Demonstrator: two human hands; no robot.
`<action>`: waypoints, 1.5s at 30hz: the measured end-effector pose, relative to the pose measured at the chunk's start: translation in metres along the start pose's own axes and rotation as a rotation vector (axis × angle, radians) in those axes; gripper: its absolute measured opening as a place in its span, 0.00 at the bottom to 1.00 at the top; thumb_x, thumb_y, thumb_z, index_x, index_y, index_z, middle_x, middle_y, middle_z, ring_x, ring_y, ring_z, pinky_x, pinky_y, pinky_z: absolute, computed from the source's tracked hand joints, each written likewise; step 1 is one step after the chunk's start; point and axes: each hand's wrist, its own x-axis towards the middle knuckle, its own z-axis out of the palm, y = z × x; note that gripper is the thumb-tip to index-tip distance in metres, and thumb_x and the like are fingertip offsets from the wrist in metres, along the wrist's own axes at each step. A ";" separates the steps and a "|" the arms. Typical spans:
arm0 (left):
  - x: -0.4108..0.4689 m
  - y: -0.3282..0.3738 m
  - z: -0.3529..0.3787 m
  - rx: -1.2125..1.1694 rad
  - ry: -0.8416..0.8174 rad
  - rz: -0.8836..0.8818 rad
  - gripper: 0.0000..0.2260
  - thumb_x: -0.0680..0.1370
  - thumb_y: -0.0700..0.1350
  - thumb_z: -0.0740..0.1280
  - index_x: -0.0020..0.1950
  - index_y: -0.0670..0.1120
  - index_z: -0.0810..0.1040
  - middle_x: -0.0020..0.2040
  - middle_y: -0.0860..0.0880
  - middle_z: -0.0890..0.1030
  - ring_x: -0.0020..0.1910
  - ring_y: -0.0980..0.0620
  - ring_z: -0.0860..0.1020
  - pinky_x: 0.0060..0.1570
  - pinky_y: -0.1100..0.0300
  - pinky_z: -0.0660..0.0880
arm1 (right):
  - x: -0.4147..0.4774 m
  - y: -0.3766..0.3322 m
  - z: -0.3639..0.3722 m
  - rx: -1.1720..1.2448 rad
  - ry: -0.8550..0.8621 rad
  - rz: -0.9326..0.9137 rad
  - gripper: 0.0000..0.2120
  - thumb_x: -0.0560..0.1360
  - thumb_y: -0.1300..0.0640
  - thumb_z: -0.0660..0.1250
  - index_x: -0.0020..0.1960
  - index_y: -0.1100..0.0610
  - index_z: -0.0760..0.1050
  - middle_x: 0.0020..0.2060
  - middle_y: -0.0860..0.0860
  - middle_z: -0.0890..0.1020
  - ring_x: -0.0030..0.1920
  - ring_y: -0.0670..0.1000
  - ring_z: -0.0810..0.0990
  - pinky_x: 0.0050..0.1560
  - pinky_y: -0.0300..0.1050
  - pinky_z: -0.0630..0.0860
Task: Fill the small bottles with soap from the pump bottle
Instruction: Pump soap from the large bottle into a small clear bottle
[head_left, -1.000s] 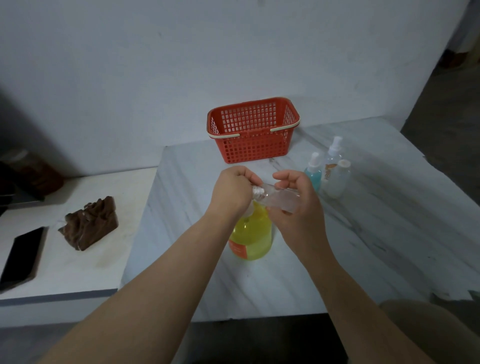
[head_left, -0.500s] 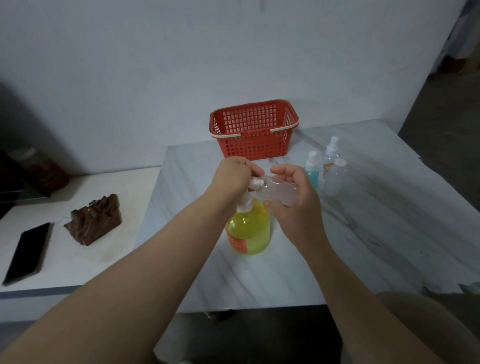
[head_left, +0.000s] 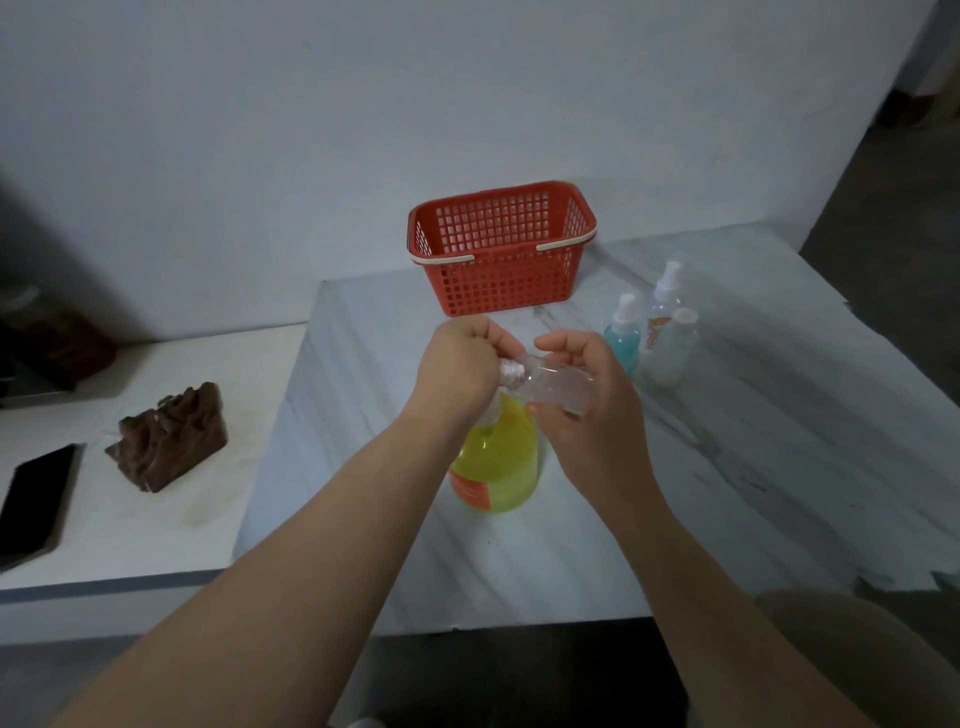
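Presently the right hand (head_left: 587, 405) is wrapped around a small clear bottle (head_left: 558, 388), held on its side above the table with its threaded neck pointing toward the left hand (head_left: 460, 366). The left hand is closed in a fist over the bottle's mouth and over the head of the pump bottle (head_left: 496, 462); what its fingers grip cannot be told. The pump bottle, filled with yellow liquid and bearing an orange label, stands upright on the marble table (head_left: 727, 493), directly below both hands and near the middle of the top. Toward the right edge stand three more small bottles close together: a blue spray bottle (head_left: 622, 338), a tall clear spray bottle (head_left: 661, 306) and a clear capped bottle (head_left: 678, 345). A red basket (head_left: 501, 249) sits at the far edge against the wall. On a lower white surface off the table's left edge lie a brown object (head_left: 169, 441) and a black phone (head_left: 34, 499).
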 end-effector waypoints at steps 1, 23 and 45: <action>0.001 -0.001 0.000 0.000 0.003 -0.002 0.17 0.68 0.29 0.52 0.33 0.44 0.77 0.36 0.45 0.80 0.37 0.49 0.76 0.37 0.59 0.70 | 0.000 0.000 0.000 0.000 0.001 0.003 0.22 0.66 0.70 0.69 0.49 0.44 0.72 0.44 0.43 0.77 0.47 0.43 0.77 0.44 0.30 0.71; -0.003 0.015 -0.006 -0.060 -0.003 -0.098 0.16 0.74 0.30 0.53 0.34 0.44 0.76 0.35 0.46 0.78 0.37 0.50 0.75 0.27 0.64 0.66 | -0.001 -0.007 -0.001 0.052 0.015 -0.049 0.23 0.67 0.72 0.67 0.52 0.47 0.71 0.40 0.48 0.77 0.41 0.45 0.77 0.39 0.30 0.70; -0.001 0.001 0.000 0.038 -0.030 -0.101 0.18 0.68 0.27 0.52 0.34 0.44 0.76 0.34 0.46 0.79 0.34 0.52 0.75 0.29 0.64 0.69 | -0.003 0.000 0.000 0.069 -0.014 0.045 0.20 0.68 0.65 0.71 0.52 0.45 0.72 0.39 0.44 0.76 0.41 0.45 0.78 0.42 0.41 0.75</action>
